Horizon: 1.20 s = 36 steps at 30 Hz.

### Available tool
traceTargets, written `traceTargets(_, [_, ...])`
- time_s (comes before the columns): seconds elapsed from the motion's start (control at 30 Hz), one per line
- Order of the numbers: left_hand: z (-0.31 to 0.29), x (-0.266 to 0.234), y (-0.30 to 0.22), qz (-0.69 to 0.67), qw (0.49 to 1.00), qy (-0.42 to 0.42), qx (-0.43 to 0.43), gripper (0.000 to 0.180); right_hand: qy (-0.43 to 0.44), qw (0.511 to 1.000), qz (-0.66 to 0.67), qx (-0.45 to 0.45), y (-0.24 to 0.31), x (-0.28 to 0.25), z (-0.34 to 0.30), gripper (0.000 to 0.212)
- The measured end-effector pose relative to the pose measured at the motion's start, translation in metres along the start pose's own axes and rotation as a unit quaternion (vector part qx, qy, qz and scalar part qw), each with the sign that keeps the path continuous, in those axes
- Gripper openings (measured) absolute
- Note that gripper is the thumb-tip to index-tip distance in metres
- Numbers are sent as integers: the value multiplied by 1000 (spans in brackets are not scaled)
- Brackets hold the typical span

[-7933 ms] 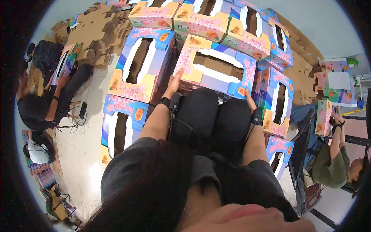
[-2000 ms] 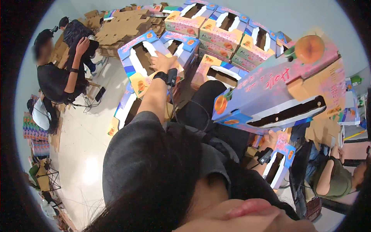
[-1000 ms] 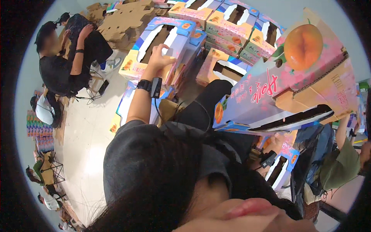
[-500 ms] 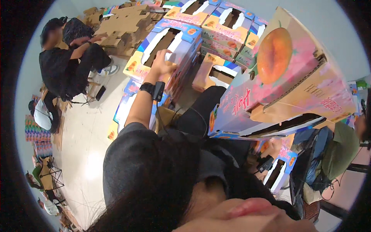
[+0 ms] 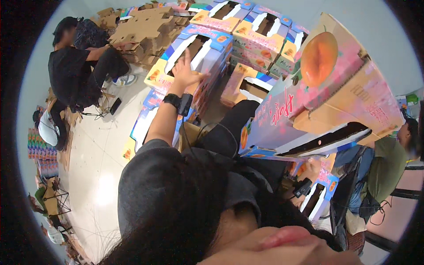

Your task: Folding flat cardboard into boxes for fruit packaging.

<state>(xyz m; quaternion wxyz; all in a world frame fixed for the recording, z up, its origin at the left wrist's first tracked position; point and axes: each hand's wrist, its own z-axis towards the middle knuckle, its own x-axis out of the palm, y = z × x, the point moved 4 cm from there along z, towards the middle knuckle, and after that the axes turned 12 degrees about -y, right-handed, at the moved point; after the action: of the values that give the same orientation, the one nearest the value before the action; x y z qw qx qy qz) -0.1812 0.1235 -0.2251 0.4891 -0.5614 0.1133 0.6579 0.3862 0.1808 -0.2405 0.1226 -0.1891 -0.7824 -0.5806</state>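
From my end, I see my left hand [image 5: 186, 74] spread wide over the left box [image 5: 210, 57], gripping nothing. My right hand [image 5: 313, 168] is under the near edge of the tilted box [image 5: 322, 97] on the right; I can't tell how closed it is. Another box [image 5: 234, 85] sits between them.

A head-worn fisheye looks down from close above the cardboard boxes [image 5: 210, 54]

On the pale floor [image 5: 101, 141], flattened cardboard [image 5: 148, 33] is piled beyond the box stack [image 5: 213, 62]; left of that stack, a shoe [image 5: 126, 80] is planted.
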Motion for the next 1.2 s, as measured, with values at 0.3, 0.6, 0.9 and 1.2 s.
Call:
traceTargets(0.3, [-60,-46,-141,-593,798,69,82,72,-19,998,-29,-48,24,13,-23,65])
traceTargets(0.6, [-72,-25,-202,-741,657,137,-32,46,21,997,-71,-23,22,50,1,65])
traceTargets(0.9, [-85,-27,-182,-717,645,187,-185,49,32,999,-36,-12,20,66,3,53])
traceTargets(1.2, [-97,-56,-191,-820,472,102,-308,46,364,924,108,-46,34,103,-26,92])
